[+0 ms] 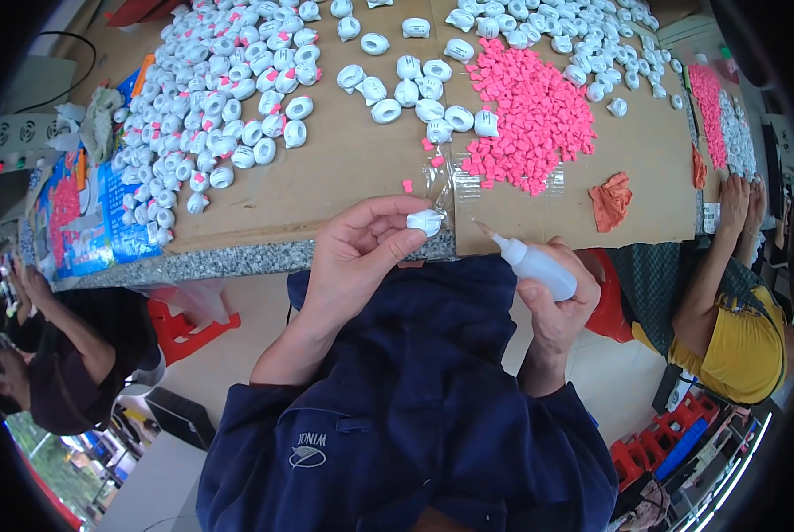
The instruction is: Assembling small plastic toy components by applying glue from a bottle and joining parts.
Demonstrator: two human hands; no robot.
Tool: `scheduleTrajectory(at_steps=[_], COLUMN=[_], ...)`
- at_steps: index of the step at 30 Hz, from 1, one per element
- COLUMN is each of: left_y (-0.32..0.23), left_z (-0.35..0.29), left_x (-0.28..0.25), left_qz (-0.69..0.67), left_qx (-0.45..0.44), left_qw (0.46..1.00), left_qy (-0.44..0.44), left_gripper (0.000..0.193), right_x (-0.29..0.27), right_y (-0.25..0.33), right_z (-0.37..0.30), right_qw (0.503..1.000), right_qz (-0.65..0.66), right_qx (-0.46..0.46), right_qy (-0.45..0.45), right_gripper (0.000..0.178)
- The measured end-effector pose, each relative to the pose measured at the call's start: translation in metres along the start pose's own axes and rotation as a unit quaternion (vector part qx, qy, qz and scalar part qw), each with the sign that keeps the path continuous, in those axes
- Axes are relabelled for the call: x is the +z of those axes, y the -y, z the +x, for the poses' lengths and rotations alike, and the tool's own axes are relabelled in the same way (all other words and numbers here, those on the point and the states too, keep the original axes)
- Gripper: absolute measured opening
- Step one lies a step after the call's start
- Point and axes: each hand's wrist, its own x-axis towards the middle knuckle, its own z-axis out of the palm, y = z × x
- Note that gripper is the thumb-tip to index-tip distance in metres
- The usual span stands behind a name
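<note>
Between the thumb and fingers of my left hand (pixel 354 253) is a small white rounded plastic piece (pixel 425 222), held above the table's front edge. My right hand (pixel 558 297) is wrapped round a translucent squeeze bottle (pixel 543 271). Its thin nozzle points up and left toward the white piece, with a gap between them. Just beyond lie a few loose pink bits, and a heap of small pink pieces (pixel 530 115) spreads to the right. Several white pieces (pixel 408 90) lie loose in the middle of the cardboard.
A large batch of white pieces, many with pink bits, covers the left (pixel 228 97). More white pieces (pixel 583 35) lie at the back right. A crumpled orange cloth (pixel 610 202) rests on the cardboard (pixel 308 199). People work at both sides; red stools (pixel 184 321) stand nearby.
</note>
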Motion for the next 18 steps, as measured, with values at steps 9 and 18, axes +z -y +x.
scheduleTrajectory(at_steps=[9,18], left_y=[0.0,0.011], left_z=[-0.002,-0.002], left_x=[0.0,0.004], left_qz=[-0.02,0.012], left_qx=[-0.034,-0.003], left_qw=[0.999,1.0], left_qy=[0.008,0.016], left_gripper=[0.03,0.03], right_x=[0.004,0.023], right_y=[-0.013,-0.024], right_z=[0.011,0.02], right_qw=[0.999,0.999], right_qz=[0.041,-0.013], right_qx=[-0.008,-0.013], right_qy=[-0.028,-0.041], right_gripper=[0.037,0.042])
